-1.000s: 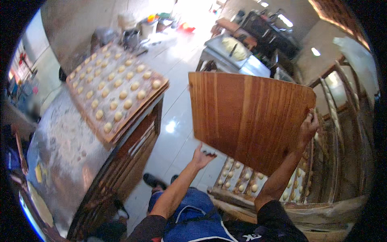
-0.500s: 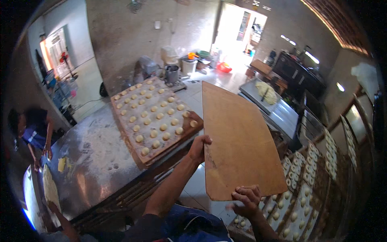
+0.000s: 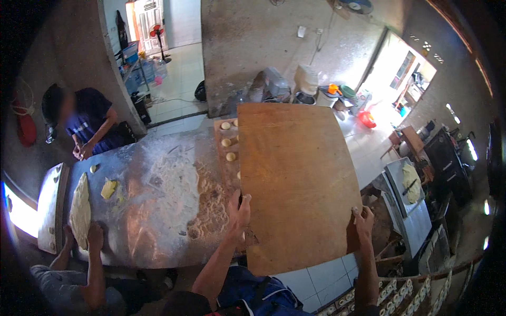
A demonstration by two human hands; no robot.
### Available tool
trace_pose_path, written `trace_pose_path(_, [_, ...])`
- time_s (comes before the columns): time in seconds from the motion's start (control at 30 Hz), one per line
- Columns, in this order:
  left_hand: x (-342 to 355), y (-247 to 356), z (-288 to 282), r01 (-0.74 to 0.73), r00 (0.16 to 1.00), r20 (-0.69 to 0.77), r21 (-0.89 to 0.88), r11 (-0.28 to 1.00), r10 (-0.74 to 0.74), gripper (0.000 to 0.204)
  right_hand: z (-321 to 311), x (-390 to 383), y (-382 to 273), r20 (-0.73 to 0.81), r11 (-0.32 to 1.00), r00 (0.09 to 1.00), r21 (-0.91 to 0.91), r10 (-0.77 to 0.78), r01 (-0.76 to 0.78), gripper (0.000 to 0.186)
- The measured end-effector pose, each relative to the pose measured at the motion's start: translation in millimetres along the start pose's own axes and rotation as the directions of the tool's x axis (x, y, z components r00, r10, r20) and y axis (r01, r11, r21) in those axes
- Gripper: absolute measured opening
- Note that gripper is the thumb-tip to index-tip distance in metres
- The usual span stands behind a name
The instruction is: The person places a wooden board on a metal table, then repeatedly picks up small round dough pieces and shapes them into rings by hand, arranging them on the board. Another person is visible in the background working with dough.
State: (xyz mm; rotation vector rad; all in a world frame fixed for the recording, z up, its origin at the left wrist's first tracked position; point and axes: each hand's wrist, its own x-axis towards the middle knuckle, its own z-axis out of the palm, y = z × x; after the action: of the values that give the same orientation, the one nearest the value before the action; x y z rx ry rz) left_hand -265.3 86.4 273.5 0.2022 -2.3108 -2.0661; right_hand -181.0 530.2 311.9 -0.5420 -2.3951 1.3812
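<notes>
A flat wooden board [image 3: 298,184] is held in front of me between both hands. My left hand [image 3: 240,213] is closed on its left edge, with the thumb on top. On its right edge, my right hand [image 3: 362,220] grips with bent fingers. The board hangs over the dough board [image 3: 219,138], hiding most of it. A few round dough balls [image 3: 231,156] show along that dough board's left side; any others are covered.
At left stands a metal table [image 3: 142,247] bearing flour [image 3: 176,174], a long dough piece [image 3: 80,210] and a yellow lump [image 3: 108,189]. Two people work around it, one [image 3: 95,121] across, one [image 3: 68,279] beside me. Racked trays of dough rings [image 3: 387,295] stand lower right.
My view has swung left. The wooden board has come over the dough balls, covering most of them. My right hand has shifted from the board's lower edge to its right edge.
</notes>
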Motion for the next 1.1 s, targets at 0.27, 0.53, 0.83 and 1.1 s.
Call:
trace_pose_path(0.27, [49,-22,-40,0.077,0.976,-0.215,0.519,0.851,0.043,0.031,104,78,4,0.101,0.977,0.995,-0.211,-0.007,0.028,0.035])
trace_pose_path(0.53, [61,-23,-38,0.199,0.977,-0.196,0.714,0.671,-0.082,0.033,115,89,-11,0.255,0.680,0.964,-0.694,-0.077,0.238,0.049])
trace_pose_path(0.83, [292,8,16,-0.121,0.940,-0.037,0.893,0.434,0.339,0.064,293,271,-119,0.556,0.592,0.625,-0.270,-0.547,0.759,0.063])
trace_pose_path(1.1, [384,-39,52,0.097,0.936,-0.184,0.955,0.281,0.300,0.071,418,351,-106,0.694,0.473,0.600,-0.405,-0.398,0.782,0.075])
